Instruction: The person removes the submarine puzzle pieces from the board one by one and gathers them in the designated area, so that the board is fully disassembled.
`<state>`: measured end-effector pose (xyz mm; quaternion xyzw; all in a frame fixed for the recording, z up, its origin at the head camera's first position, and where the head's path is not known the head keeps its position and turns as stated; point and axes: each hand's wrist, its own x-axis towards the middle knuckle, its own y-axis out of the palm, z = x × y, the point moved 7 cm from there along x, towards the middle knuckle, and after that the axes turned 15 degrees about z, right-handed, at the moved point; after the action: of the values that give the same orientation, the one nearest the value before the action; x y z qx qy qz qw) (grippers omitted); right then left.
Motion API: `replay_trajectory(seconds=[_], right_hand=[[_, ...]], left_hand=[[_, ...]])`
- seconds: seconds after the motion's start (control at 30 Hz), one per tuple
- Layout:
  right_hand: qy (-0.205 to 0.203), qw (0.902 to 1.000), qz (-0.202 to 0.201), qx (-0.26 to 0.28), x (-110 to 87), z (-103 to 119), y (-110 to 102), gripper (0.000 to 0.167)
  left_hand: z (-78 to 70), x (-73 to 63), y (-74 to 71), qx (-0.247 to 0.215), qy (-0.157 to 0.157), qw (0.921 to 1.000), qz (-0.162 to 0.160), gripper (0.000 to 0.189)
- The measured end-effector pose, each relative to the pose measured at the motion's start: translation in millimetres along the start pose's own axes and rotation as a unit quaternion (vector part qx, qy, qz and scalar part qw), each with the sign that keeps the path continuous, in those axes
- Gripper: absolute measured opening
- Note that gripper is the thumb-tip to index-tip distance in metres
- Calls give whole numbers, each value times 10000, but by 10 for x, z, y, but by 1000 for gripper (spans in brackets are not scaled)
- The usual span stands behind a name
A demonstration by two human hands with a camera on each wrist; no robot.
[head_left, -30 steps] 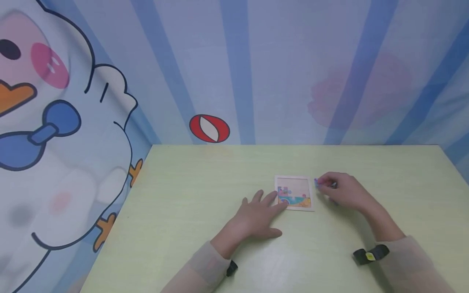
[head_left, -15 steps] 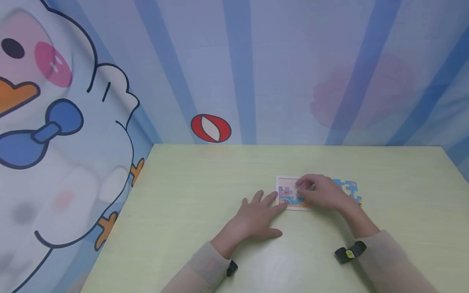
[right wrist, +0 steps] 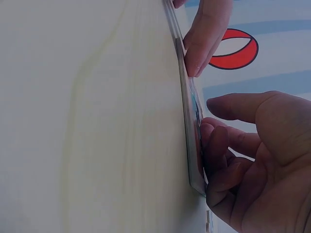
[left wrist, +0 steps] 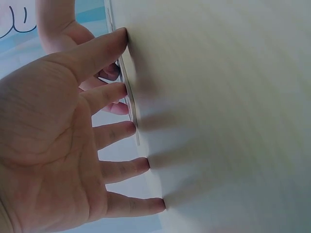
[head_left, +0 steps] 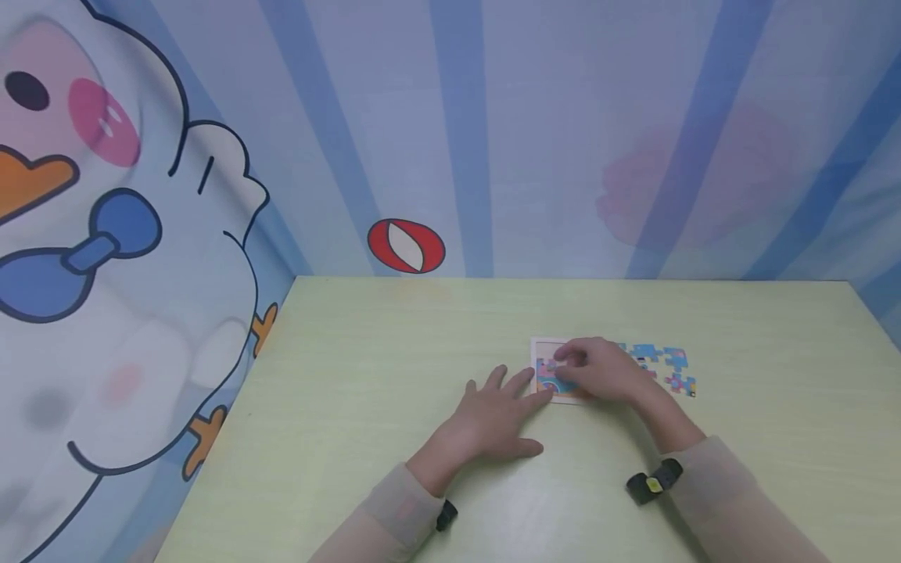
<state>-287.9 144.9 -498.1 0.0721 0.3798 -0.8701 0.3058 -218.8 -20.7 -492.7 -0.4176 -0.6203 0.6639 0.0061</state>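
A jigsaw puzzle in a thin, light frame (head_left: 565, 401) lies flat on the table, several pieces fitted along its lower and left parts. My left hand (head_left: 491, 420) rests with fingers spread straight at its left side, a finger lying over the lower left corner. Over the middle of the puzzle is my right hand (head_left: 607, 370). Its thumb and index finger pinch a puzzle piece (right wrist: 198, 108) low against the puzzle, mostly hidden by the fingers, while the other fingers curl under. From the left wrist view, the left fingertips (left wrist: 131, 127) touch the frame and table.
Several loose blue and pink puzzle pieces (head_left: 676, 358) lie right of the frame, partly behind the right hand. The pale table (head_left: 394, 336) ends at a printed backdrop (head_left: 535, 156) with stripes and a cartoon bird. Each wrist wears a dark strap (head_left: 655, 482).
My right hand has moved left from beside the frame to above the puzzle, carrying a piece and uncovering loose pieces on the right. My left hand has stayed in place.
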Motion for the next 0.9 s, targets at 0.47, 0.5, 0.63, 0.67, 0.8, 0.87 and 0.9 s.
replay_trajectory(seconds=[0.47,0.5,0.63,0.67,0.8,0.87,0.9], right_hand=[[97,9999,-62,47,17,14,0,31],[124,9999,-79,75,15,7,-3,30],[55,9998,-162,95,8,8,-19,27],[22,9998,-182,106,7,10,-22,26],[-139,9995,-229,137,-3,35,-31,19],[-181,9995,-229,107,-9,44,-31,16],[-188,9995,-227,90,-11,46,-29,14]], left_hand=[[-13,-7,-25,31,5,10000,50,79],[-12,-4,-24,32,8,10000,53,79],[-9,5,-18,33,8,10000,58,79],[-9,6,-18,38,9,10000,56,79],[-9,4,-19,38,-2,10000,67,80],[-10,0,-21,33,-7,10000,75,80],[-11,-1,-22,31,-11,10000,80,79]])
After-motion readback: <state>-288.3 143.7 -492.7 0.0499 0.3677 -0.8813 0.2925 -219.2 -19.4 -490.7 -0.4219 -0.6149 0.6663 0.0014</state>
